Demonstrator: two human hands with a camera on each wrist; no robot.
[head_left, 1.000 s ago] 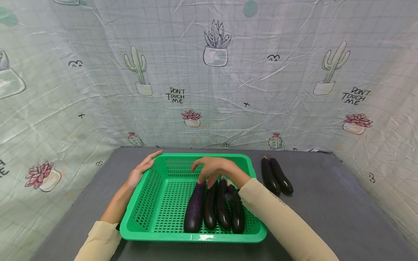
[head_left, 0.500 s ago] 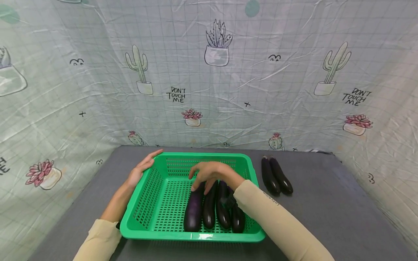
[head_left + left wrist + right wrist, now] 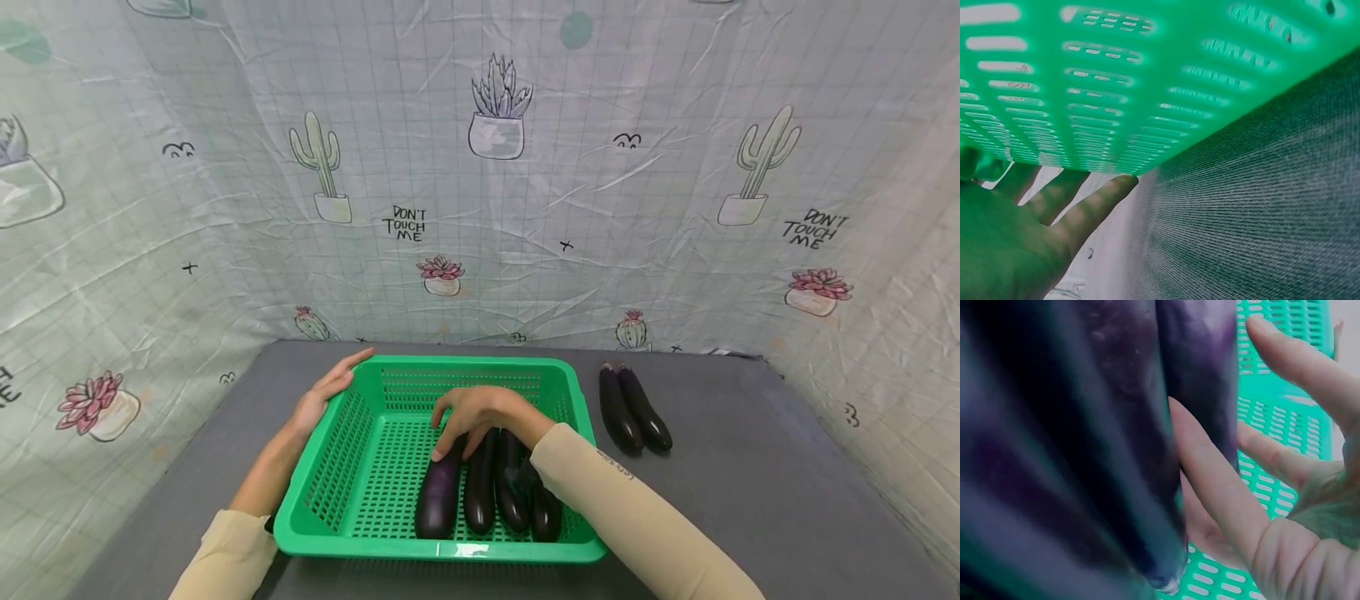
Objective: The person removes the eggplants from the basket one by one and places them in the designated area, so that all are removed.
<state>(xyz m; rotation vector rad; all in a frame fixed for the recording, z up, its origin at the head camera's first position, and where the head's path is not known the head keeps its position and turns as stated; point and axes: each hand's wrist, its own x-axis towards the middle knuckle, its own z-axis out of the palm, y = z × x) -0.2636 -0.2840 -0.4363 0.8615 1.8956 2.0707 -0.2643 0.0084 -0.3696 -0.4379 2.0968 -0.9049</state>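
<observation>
A green slotted plastic basket [image 3: 450,549] stands on the grey table, with several dark purple eggplants side by side in its right half. My right hand [image 3: 480,412] reaches in from above and grips the upper end of the leftmost eggplant [image 3: 437,500], hiding its stem. In the right wrist view one finger [image 3: 1216,475] lies in the gap between this eggplant [image 3: 1200,356] and its neighbour [image 3: 1116,394]. My left hand [image 3: 318,402] rests along the basket's left rim. Seen from the left wrist, its fingers [image 3: 1088,212] stretch straight along the basket's outer wall [image 3: 1172,37].
Two more eggplants, one [image 3: 618,412] beside the other [image 3: 647,410], lie on the table to the right of the basket. A cloth with cactus prints [image 3: 525,200] hangs behind and at both sides. My right sleeve [image 3: 637,517] crosses the basket's front right corner.
My right hand has come down and nearer along the leftmost eggplant, from its stem end onto its upper body. That eggplant has shifted slightly left. The left hand stays put.
</observation>
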